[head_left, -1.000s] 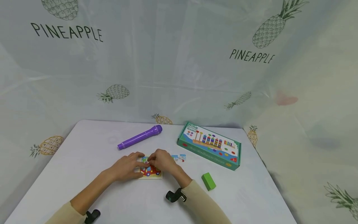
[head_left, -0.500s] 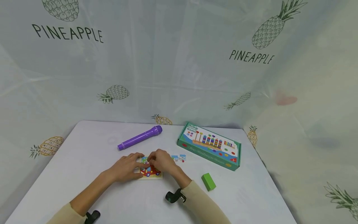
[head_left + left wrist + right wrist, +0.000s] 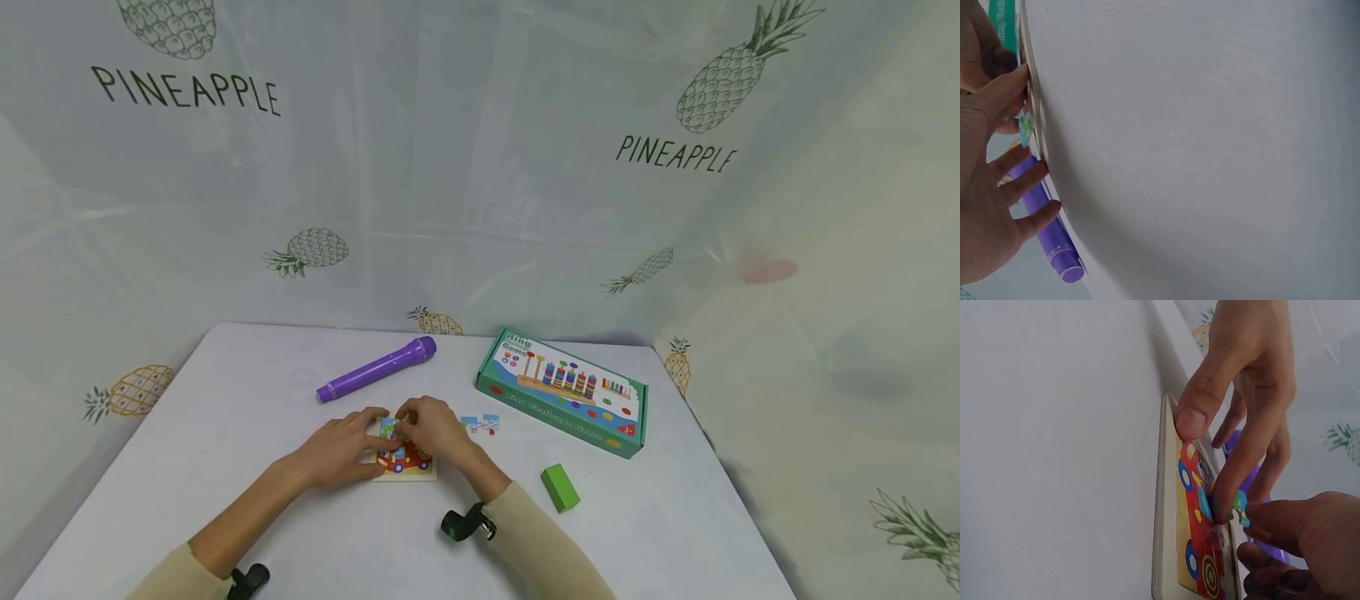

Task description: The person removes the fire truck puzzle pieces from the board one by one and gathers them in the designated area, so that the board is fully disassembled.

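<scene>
in the head view, the left hand (image 3: 337, 452) lies at the left side of the puzzle (image 3: 405, 472), fingers spread apart, thumb low and one finger reaching onto its picture of a red vehicle. the right hand (image 3: 437, 429) is over the puzzle's far right part, fingers bent down; what they hold is hidden from here. the puzzle lies on the white table (image 3: 337, 542). loose pieces (image 3: 480, 423) lie just right of the right hand, a green block (image 3: 560, 487) farther right and nearer, a purple microphone (image 3: 377, 369) beyond the hands, and a game box (image 3: 562, 390) to its right. a curtain (image 3: 465, 167) printed with pineapples hangs behind. in the left wrist view, the puzzle shows almost edge-on, the left hand's other fingers splayed near its rim, the right hand partly hidden behind, the microphone past the fingertips. in the right wrist view, the left thumb rests on the puzzle's frame and one fingertip on the picture, while the right thumb and finger pinch a blue-green piece (image 3: 1240, 501), tilted at the puzzle's far edge; whether it touches the puzzle i cannot tell.
</scene>
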`<state>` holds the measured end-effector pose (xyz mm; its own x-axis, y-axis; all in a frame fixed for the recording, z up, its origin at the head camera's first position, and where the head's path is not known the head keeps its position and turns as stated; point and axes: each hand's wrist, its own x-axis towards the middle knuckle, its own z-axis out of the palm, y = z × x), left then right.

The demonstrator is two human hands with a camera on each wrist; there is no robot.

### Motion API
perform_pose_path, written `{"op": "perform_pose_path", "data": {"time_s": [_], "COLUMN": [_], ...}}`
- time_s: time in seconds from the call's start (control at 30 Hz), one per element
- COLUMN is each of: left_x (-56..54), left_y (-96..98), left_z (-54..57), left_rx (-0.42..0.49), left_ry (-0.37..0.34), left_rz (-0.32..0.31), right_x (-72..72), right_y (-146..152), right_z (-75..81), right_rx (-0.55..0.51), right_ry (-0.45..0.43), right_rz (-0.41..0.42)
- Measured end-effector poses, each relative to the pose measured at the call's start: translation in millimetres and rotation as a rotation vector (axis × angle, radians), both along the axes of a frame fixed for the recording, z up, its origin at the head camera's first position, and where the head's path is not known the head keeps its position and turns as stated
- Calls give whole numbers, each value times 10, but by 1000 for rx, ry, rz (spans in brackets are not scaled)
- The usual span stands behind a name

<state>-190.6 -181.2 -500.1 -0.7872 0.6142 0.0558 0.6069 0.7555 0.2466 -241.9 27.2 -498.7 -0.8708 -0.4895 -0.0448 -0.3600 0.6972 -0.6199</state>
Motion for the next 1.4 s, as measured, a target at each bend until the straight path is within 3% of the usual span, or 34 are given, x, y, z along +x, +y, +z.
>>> {"op": "perform_pose_path", "data": {"time_s": [0.37, 0.67, 1.0, 1.4], "left_x": [-6, -10, -33, -40], "left_y": [13, 14, 17, 36], "left_z": [-10, -16, 27, 37], "left_rx": [-8, 7, 3, 22], "left_ry": [-26, -34, -65, -74], "left_rz": [17, 34, 37, 72], "right_x": [-36, -178, -265, -294], "right_y": [39, 277, 633, 783], "right_z": [26, 167, 260, 108], "right_rx": [-179, -232, -170, -33], "right_ry": [-80, -3, 4, -51], "right_rz": [-35, -88, -95, -117]}}
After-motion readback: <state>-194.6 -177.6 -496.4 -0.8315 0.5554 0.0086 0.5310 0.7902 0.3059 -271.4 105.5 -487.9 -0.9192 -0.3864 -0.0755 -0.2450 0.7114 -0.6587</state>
